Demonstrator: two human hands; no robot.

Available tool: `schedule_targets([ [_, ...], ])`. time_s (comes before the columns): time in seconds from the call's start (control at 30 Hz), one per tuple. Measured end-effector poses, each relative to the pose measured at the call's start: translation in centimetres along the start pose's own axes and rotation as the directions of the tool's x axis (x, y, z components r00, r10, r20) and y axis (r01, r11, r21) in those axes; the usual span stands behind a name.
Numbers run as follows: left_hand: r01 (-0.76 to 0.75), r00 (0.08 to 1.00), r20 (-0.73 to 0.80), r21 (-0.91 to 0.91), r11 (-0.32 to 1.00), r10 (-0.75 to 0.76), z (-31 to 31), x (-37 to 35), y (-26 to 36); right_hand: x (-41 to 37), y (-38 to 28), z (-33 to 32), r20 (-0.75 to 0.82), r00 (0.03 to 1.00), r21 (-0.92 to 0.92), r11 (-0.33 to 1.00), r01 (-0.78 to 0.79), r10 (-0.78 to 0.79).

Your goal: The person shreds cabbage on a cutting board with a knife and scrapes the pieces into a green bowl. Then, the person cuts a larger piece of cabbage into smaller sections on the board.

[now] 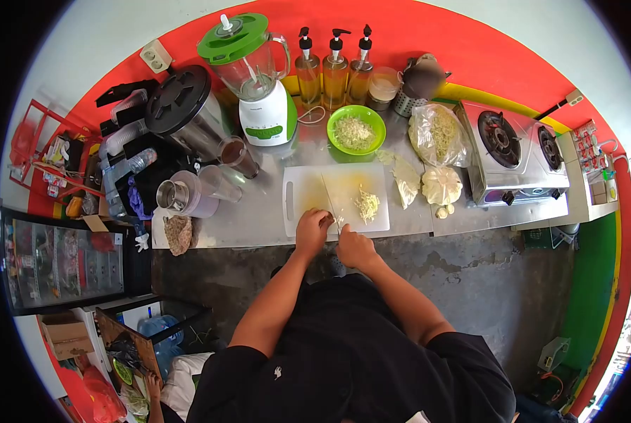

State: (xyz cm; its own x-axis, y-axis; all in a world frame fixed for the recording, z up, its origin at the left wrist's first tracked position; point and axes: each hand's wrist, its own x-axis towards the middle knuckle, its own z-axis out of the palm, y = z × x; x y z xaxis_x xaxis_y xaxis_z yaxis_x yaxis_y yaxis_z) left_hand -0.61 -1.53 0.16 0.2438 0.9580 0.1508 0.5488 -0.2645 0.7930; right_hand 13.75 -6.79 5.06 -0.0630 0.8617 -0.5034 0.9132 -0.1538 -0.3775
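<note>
the left hand (313, 229) is holding a small cabbage piece (327, 220) under curled fingers at the cutting board (298, 194)'s near edge. the right hand (354, 247) is gripping something hidden. the piece is seeming light, crisp and slippery, best held from above.

Black short-sleeved shirt (350, 352) it was, small white mark (278, 371) on its left side, left hand (312, 229) and right hand (355, 248) bare.
</note>
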Motion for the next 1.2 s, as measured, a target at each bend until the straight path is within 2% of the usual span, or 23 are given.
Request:
schedule_targets([
  [0.17, 0.030, 0.999, -0.039, 0.014, 0.999, -0.029, 0.4, -0.3, 0.1, 0.5, -0.2, 0.3, -0.026, 1.000, -0.009, 1.000, -0.014, 0.014],
  [0.37, -0.033, 0.998, -0.044, 0.103, 0.994, 0.038, 0.0, -0.2, 0.5, 0.3, -0.4, 0.4, -0.024, 1.000, -0.001, 1.000, -0.004, 0.004],
  [0.43, 0.020, 0.999, -0.037, 0.083, 0.996, -0.017, 0.1, -0.2, 0.5, 0.3, -0.3, 0.5, -0.039, 0.999, -0.010, 1.000, 0.005, -0.006],
  [0.57, 0.026, 0.999, -0.032, 0.092, 0.995, -0.023, -0.1, -0.6, 0.8, 0.5, 0.0, 0.2, -0.034, 0.999, -0.004, 1.000, 0.015, -0.015],
  [0.67, -0.034, 0.998, -0.054, 0.101, 0.994, 0.039, -0.2, -0.6, 0.4, 0.3, -0.4, 0.6, -0.039, 0.999, -0.007, 1.000, 0.001, -0.002],
  [0.77, 0.013, 1.000, -0.025, 0.113, 0.994, -0.011, -0.2, -0.8, -0.1, 0.5, -0.6, 1.0, -0.045, 0.999, -0.007, 1.000, -0.006, 0.005],
  [0.83, 0.064, 0.996, 0.047, 0.126, 0.990, -0.071, -0.7, -0.5, 0.4, 0.7, -0.7, 0.7, -0.057, 0.998, 0.006, 1.000, 0.004, -0.003],
  [1.13, 0.110, 0.990, 0.079, 0.078, 0.991, -0.116, -1.2, 0.1, 1.0, 0.9, -1.0, 0.7, -0.011, 0.999, 0.006, 0.999, -0.033, 0.033],
  [1.2, 0.134, 0.986, 0.095, 0.069, 0.989, -0.141, -1.2, 0.3, 0.9, 1.1, -0.9, 0.5, -0.053, 0.998, -0.008, 1.000, 0.016, -0.017],
])
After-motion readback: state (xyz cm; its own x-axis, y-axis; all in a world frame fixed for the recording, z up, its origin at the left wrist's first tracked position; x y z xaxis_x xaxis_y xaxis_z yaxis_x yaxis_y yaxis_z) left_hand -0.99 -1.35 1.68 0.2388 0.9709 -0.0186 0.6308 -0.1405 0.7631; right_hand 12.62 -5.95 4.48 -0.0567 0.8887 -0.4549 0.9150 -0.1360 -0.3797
